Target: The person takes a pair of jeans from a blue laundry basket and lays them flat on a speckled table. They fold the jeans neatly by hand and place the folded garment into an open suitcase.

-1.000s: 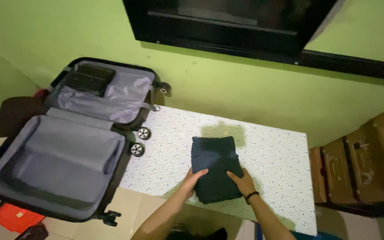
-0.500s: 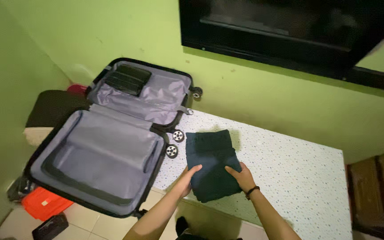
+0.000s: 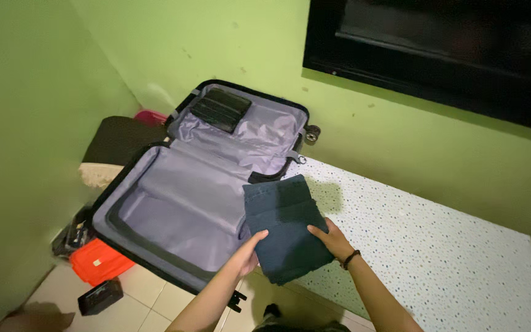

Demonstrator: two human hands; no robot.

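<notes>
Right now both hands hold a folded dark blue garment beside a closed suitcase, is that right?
Not quite: the suitcase is open, its grey lining showing in the head view. The left hand and right hand do hold the folded dark blue garment.

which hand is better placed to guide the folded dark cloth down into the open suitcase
Probably the left. The left hand grips the edge of the folded dark cloth nearest the open suitcase, already above its grey lining. The right hand holds the far edge over the speckled table.
</notes>
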